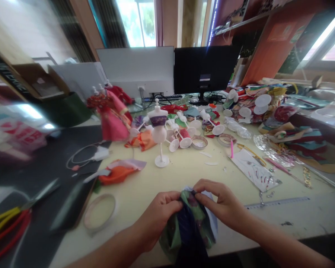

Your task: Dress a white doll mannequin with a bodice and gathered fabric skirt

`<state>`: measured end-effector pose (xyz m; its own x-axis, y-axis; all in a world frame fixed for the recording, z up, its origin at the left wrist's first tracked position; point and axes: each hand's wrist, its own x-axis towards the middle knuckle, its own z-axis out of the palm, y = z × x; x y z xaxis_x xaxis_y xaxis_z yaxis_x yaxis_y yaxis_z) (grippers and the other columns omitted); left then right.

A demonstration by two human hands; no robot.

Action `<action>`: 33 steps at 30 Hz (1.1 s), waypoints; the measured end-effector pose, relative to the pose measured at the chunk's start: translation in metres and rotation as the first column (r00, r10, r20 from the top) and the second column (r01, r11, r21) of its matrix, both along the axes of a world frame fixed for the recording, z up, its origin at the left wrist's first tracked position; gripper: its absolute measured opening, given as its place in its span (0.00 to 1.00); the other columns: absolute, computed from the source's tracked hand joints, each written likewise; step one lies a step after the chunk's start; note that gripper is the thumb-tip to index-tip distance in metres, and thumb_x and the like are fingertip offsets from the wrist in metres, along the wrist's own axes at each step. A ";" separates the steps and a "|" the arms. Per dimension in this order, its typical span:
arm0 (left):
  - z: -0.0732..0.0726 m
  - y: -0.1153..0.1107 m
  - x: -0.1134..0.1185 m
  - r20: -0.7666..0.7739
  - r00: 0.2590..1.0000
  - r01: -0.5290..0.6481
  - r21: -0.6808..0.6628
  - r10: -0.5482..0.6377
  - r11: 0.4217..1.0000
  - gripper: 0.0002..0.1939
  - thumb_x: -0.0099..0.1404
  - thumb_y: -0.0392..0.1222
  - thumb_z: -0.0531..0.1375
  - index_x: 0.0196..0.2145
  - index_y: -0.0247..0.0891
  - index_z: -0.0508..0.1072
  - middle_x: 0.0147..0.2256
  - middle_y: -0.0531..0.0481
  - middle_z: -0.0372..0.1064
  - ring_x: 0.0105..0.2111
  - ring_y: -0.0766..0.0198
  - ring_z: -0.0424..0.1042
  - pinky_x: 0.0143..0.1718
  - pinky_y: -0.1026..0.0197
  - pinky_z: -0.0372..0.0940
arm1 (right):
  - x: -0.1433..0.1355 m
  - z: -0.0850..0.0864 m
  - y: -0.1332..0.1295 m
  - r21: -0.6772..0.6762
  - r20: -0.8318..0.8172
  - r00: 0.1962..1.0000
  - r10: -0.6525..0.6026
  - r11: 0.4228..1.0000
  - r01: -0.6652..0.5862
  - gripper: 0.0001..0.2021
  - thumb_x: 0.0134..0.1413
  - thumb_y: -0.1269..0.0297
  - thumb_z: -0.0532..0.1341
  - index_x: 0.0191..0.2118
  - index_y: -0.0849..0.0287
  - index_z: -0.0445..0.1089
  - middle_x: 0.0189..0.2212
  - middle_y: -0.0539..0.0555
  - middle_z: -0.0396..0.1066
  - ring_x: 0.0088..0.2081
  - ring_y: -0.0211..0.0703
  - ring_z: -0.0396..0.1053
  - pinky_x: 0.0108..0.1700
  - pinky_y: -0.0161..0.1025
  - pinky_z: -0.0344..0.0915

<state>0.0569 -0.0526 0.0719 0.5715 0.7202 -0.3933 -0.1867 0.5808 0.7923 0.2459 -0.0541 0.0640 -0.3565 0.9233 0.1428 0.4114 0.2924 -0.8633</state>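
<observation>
Near the front edge of the table, a piece of green and dark blue patterned fabric [194, 219] hangs between my hands. My left hand [166, 208] pinches its upper left edge between thumb and fingers. On the other side, my right hand [217, 197] grips the upper right edge, where a pale bluish layer shows. The fabric's lower end drops toward the table edge and is partly dark. Beyond my hands a small white dress form [159, 130] stands upright on a round base, with a purple patterned band around its chest.
Orange fabric [118, 173] and a tape roll [99, 212] lie to the left, with scissors [13, 216] at far left. On the right are a ruler [279, 203] and a white card with small trinkets [255, 169]. Several toppled dress forms [184, 139] lie before two monitors [206, 70].
</observation>
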 end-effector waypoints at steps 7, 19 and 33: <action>0.003 0.001 -0.002 -0.075 0.996 0.054 0.053 -0.050 0.997 0.10 0.58 0.38 0.58 0.37 0.34 0.75 0.25 0.50 0.71 0.26 0.66 0.70 0.35 0.65 0.64 | 0.009 0.012 0.007 -0.224 -0.122 0.992 -0.037 0.975 0.009 0.11 0.55 0.58 0.57 0.29 0.60 0.68 0.26 0.51 0.68 0.31 0.39 0.64 0.34 0.35 0.61; 0.033 0.015 -0.030 -0.735 0.673 0.598 0.606 0.080 0.524 0.06 0.55 0.43 0.62 0.26 0.38 0.71 0.27 0.55 0.67 0.30 0.66 0.64 0.30 0.67 0.56 | 0.054 0.057 -0.005 -0.291 -0.456 0.890 0.014 0.943 -0.163 0.10 0.52 0.56 0.60 0.27 0.55 0.69 0.28 0.55 0.69 0.34 0.49 0.68 0.36 0.45 0.65; -0.045 -0.024 -0.058 -0.560 0.614 0.743 0.647 0.556 -0.169 0.09 0.61 0.29 0.50 0.36 0.37 0.67 0.28 0.47 0.67 0.29 0.61 0.64 0.34 0.58 0.61 | 0.072 0.019 -0.022 -0.289 -0.064 0.993 0.102 0.950 -0.116 0.13 0.57 0.53 0.54 0.29 0.56 0.64 0.29 0.54 0.66 0.34 0.46 0.65 0.35 0.42 0.63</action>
